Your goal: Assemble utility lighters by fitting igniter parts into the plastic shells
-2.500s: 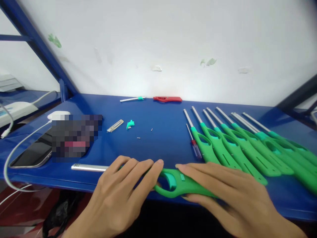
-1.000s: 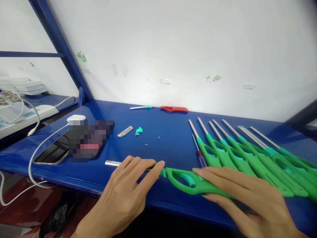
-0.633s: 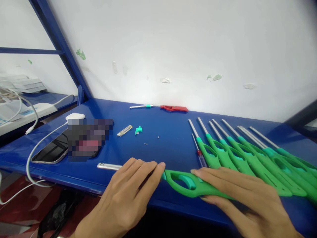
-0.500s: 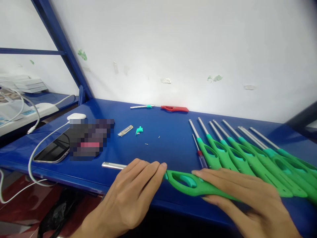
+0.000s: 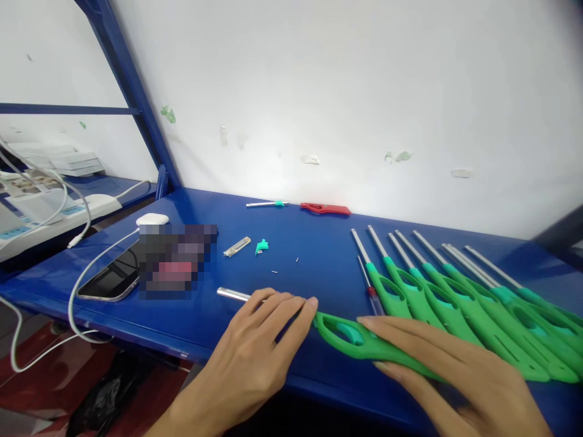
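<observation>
My left hand [image 5: 259,352] is closed round the neck of a green long-necked lighter [image 5: 364,347], whose silver tube [image 5: 232,294] sticks out to the left of my fingers. Around the rear of its handle, my right hand [image 5: 450,364] grips with the thumb below and the fingers on top. Both hands hold the lighter level above the table's front edge. To the right lie several similar green lighters [image 5: 437,297] in a row, tubes pointing away from me. Beside them is a small screwdriver [image 5: 373,297] with a red and clear handle, partly hidden by my right hand.
A red lighter body [image 5: 325,209] and a loose metal tube [image 5: 264,204] lie by the wall. Mid-table are a clear part [image 5: 237,246], a teal trigger piece [image 5: 261,246] and tiny pins [image 5: 274,272]. A phone [image 5: 109,273], white cable [image 5: 75,285] and white case [image 5: 152,220] lie left.
The view has shifted a little, moving the scene right and down. Less of the silver tube shows beyond my left hand. Both hands still hold the lighter.
</observation>
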`<control>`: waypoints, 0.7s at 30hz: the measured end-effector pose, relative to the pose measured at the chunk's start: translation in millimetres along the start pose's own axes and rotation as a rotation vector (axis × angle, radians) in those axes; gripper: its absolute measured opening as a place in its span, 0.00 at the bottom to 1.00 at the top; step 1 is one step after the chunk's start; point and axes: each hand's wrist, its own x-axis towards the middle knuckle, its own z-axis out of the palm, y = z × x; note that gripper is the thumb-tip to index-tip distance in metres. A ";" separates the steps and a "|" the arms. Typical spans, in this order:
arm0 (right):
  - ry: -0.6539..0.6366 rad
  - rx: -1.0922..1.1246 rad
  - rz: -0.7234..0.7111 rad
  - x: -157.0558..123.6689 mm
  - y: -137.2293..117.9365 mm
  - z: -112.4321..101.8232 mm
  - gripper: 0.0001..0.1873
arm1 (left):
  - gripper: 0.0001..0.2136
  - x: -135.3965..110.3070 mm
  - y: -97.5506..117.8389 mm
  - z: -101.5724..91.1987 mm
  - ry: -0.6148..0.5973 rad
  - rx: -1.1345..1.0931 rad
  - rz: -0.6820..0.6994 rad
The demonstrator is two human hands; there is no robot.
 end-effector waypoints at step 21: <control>-0.070 -0.336 0.057 14.9 -23.1 32.9 0.17 | 0.10 13.0 -60.3 8.2 -0.374 0.053 -0.504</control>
